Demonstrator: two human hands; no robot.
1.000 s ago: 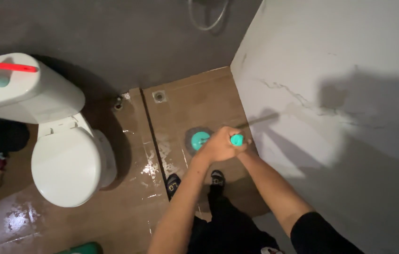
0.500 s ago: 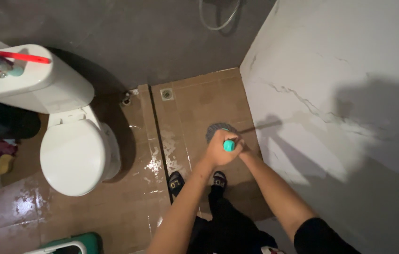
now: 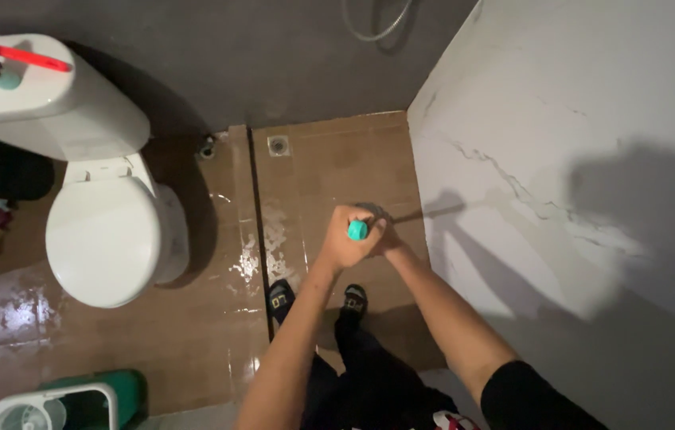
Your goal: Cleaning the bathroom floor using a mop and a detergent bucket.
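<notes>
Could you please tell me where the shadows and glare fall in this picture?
Head view: dim overall; the hands and mop handle cast hard shadows on the white marble wall; glare patches shine on the wet brown floor tiles; the toilet shadows the floor beside it.

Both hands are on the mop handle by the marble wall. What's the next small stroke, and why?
Probably pull the mop left toward the wet streaks beside the floor joint: both hands, left hand and right hand, grip it upright over drier tile near the wall.

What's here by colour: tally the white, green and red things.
White: 2 - toilet, bucket basket
Green: 2 - mop handle, bucket
Red: 1 - brush
Total: 5
</notes>
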